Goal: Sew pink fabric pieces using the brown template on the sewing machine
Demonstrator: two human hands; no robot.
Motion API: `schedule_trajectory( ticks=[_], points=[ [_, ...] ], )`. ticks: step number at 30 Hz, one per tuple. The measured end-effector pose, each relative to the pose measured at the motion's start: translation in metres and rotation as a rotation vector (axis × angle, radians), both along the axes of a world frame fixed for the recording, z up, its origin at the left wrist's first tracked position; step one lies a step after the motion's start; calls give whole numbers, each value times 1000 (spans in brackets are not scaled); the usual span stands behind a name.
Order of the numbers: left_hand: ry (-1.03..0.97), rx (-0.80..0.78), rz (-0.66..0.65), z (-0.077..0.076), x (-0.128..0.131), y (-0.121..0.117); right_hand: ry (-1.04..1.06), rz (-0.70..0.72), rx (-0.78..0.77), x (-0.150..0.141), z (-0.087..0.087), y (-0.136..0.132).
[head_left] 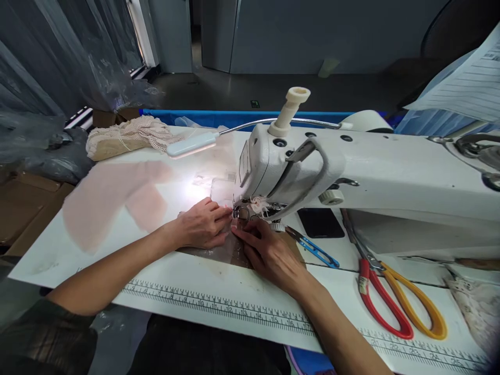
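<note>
My left hand (203, 225) lies flat on a thin, sheer piece of fabric (219, 251), fingers stretched toward the presser foot (242, 213) of a white sewing machine (351, 172). My right hand (269, 252) rests on the same fabric just in front of the needle area, fingers pressed together against the cloth at the foot. A bit of pale lace (258, 203) sits bunched under the machine head.
Pale pink fabric pieces (101, 203) lie on the white table at left. A bundle of lace trim (125, 136) sits at the back left. Blue thread snips (316, 251) and red-and-yellow scissors (394, 297) lie to the right. A lamp (191, 145) lights the needle area.
</note>
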State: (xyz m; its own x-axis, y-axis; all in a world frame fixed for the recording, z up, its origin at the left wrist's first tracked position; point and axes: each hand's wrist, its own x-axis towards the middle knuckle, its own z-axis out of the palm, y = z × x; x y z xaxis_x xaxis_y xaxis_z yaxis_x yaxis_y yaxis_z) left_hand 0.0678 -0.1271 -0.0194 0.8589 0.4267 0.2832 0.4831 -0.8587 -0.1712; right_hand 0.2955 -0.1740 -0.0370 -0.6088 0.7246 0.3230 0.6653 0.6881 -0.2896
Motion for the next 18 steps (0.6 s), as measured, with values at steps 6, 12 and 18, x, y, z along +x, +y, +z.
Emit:
schedule_trajectory(
  ticks=[6, 12, 18],
  points=[
    [8, 22, 85, 2, 5, 0, 66, 1, -23, -2, -3, 0],
    [-32, 20, 154, 1, 8, 3, 40, -20, -19, -4, -3, 1],
    [-109, -71, 143, -4, 3, 12, 11, -44, -23, -5, 0, 3]
  ],
)
